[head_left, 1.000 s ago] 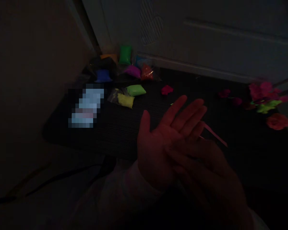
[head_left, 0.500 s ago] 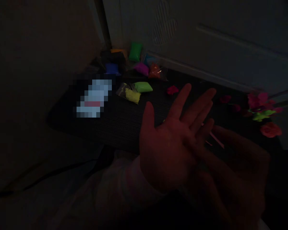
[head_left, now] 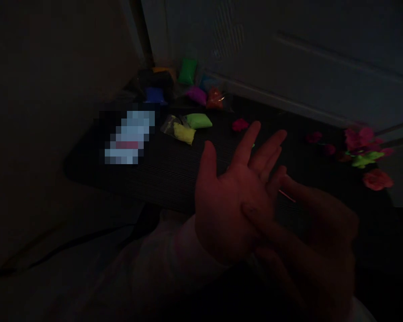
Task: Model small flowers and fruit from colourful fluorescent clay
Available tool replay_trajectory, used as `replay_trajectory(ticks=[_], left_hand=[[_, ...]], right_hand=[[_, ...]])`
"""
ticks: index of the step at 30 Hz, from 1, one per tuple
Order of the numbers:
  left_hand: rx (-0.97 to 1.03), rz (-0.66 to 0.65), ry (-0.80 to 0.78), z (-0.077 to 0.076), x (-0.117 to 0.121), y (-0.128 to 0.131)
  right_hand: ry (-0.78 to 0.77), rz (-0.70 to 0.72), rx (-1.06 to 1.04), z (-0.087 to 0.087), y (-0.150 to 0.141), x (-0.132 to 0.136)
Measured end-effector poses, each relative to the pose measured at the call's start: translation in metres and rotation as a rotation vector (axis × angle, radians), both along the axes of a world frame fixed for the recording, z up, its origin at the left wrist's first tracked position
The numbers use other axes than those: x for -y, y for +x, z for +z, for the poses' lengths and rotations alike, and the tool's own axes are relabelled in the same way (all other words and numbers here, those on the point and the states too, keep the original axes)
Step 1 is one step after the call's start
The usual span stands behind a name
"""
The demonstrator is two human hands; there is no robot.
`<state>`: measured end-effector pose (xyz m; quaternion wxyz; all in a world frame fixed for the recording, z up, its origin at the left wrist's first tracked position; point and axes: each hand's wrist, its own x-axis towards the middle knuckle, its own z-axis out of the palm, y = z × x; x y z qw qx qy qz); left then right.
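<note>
In the dim head view my left hand (head_left: 235,201) is held palm up over the dark table (head_left: 147,170), its thumb and fingers spread. My right hand (head_left: 315,237) comes in from the lower right with its fingers apart. One of its fingertips rests on the left palm, while another is by the left little finger. Whether anything small lies between fingertip and palm is too dark to make out. Just beyond the left fingers sits a small pink-red lump (head_left: 240,124). A thin pink strip (head_left: 287,196) shows between the two hands.
Behind lie a yellow packet (head_left: 184,133), a light green packet (head_left: 199,120) and several other coloured packets (head_left: 188,71). A blurred-out bright phone-like screen (head_left: 130,134) is at left. Pink flowers (head_left: 364,138) and a coral rose (head_left: 378,179) lie at right, near a pale panel (head_left: 289,67).
My right hand has shifted left, its fingertip sliding further across the left palm. The left fingers tilt slightly leftward and now cover less of the table behind.
</note>
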<state>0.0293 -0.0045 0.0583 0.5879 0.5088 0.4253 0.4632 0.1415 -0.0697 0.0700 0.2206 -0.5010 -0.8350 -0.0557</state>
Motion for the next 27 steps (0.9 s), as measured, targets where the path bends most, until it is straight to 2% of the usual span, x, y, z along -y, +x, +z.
replay_trajectory(ticks=[12,17,22,25,27], left_hand=[[-0.007,0.012,-0.057,-0.001,-0.002,0.001],[0.093,-0.054,-0.126,-0.003,0.000,0.001],[0.356,-0.080,-0.345,0.005,0.001,0.004],[0.705,-0.153,-0.464,0.010,0.001,0.004],[0.944,-0.219,-0.484,0.009,0.001,0.004]], right_hand=[[-0.016,-0.034,0.000,-0.004,0.000,-0.002],[-0.046,0.001,-0.037,-0.006,0.001,-0.001],[-0.084,-0.027,-0.157,-0.003,0.004,0.003],[-0.054,-0.035,-0.154,-0.004,0.004,0.002],[-0.013,-0.015,-0.129,-0.007,0.002,0.001]])
